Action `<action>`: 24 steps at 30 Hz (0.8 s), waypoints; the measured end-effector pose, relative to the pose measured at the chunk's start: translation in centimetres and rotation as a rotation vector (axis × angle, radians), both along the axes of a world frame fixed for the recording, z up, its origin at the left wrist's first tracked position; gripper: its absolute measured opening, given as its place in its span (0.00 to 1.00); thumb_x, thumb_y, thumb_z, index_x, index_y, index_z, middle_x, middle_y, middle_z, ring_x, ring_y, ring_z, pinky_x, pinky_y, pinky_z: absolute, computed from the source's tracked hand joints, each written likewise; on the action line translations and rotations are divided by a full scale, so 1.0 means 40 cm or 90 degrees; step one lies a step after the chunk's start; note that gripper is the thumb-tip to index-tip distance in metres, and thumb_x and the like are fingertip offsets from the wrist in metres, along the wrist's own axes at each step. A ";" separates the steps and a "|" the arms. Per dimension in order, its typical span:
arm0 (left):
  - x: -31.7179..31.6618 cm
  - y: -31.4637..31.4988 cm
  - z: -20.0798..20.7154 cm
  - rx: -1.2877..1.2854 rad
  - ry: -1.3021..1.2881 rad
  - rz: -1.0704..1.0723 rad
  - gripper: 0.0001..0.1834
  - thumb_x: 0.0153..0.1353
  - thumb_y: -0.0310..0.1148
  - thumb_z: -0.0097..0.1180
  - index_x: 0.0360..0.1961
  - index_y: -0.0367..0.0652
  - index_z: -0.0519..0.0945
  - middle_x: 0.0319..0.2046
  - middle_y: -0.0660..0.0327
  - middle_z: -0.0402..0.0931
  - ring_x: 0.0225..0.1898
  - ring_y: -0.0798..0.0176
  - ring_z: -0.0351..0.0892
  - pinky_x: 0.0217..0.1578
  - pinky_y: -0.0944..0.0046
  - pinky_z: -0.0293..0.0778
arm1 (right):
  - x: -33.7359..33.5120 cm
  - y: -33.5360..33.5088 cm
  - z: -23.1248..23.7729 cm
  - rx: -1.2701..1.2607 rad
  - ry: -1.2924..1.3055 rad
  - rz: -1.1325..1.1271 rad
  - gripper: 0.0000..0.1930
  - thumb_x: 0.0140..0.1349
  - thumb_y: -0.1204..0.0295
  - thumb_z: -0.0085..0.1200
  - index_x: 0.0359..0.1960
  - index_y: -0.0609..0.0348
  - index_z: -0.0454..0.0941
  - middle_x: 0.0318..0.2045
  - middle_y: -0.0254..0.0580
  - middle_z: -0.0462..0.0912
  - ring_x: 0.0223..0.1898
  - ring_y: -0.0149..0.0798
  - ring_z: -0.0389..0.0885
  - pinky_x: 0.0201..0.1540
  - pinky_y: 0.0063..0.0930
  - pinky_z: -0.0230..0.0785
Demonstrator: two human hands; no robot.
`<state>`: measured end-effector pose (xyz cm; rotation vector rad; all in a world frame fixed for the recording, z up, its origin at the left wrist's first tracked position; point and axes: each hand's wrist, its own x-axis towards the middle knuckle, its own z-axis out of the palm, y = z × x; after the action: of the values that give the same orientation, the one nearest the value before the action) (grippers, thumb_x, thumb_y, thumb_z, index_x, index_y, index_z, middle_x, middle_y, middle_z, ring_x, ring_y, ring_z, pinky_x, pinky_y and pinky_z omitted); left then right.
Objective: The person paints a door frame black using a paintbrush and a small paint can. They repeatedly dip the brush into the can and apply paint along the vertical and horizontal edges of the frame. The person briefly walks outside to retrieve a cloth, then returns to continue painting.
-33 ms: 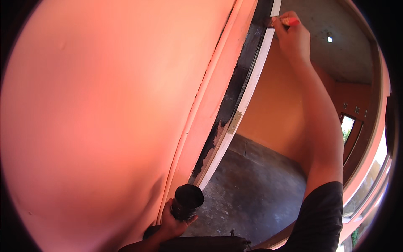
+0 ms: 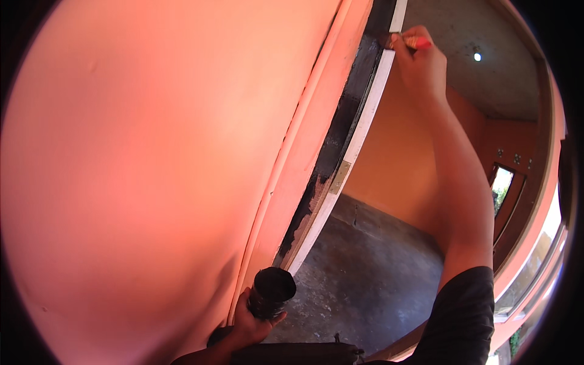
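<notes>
My right hand (image 2: 424,64) is raised at the upper right, its fingers closed round the red handle of a paintbrush (image 2: 417,42). The bristles touch the dark, wet-looking face of a door frame (image 2: 356,91). Black paint covers most of that face, and lower down it turns patchy, with bare brown surface showing. A white strip (image 2: 368,121) runs along the frame's inner edge. Low in the view my left hand (image 2: 252,322) grips a black paint cup (image 2: 272,292) from below, next to the frame's lower end. Its inside looks dark.
A salmon-pink wall (image 2: 152,152) fills the left side, with a raised moulding (image 2: 280,161) beside the frame. Through the doorway lie a grey floor (image 2: 365,261) and an orange wall (image 2: 401,146). A metal plate (image 2: 339,177) sits in the white strip.
My right hand has moved slightly down along the frame with the paintbrush. The left hand and the cup stay where they were.
</notes>
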<state>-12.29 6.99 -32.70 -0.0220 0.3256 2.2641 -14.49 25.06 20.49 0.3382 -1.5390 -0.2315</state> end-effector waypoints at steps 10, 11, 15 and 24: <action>-0.015 0.004 -0.023 0.020 0.035 0.003 0.29 0.66 0.63 0.41 0.61 0.60 0.72 0.59 0.63 0.74 0.59 0.54 0.72 0.59 0.38 0.64 | 0.049 0.049 -0.623 0.026 -0.228 0.084 0.10 0.57 0.71 0.67 0.32 0.58 0.76 0.26 0.43 0.80 0.24 0.45 0.82 0.27 0.35 0.74; -0.015 0.005 -0.025 0.024 0.037 0.003 0.29 0.66 0.63 0.41 0.61 0.60 0.71 0.59 0.63 0.74 0.59 0.54 0.72 0.59 0.38 0.64 | 0.062 0.053 -0.680 0.050 -0.297 0.078 0.10 0.56 0.73 0.68 0.31 0.57 0.75 0.25 0.43 0.80 0.24 0.45 0.82 0.27 0.36 0.75; -0.028 0.005 -0.033 0.036 0.040 0.014 0.30 0.66 0.63 0.41 0.62 0.59 0.71 0.59 0.63 0.74 0.58 0.53 0.73 0.58 0.39 0.66 | 0.107 0.041 -0.819 -0.117 -0.441 0.121 0.10 0.57 0.72 0.67 0.30 0.58 0.75 0.25 0.42 0.80 0.26 0.42 0.83 0.28 0.33 0.75; -0.017 0.013 -0.027 -0.004 0.054 0.038 0.31 0.66 0.64 0.41 0.62 0.58 0.72 0.58 0.62 0.75 0.58 0.54 0.73 0.57 0.41 0.67 | -0.019 0.123 -0.610 -0.240 -0.251 0.096 0.12 0.61 0.66 0.65 0.34 0.61 0.77 0.24 0.45 0.81 0.25 0.40 0.82 0.30 0.31 0.74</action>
<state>-12.97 7.49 -33.80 0.0628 0.3817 2.3276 -15.26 29.97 -3.89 0.2039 -1.8918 0.2582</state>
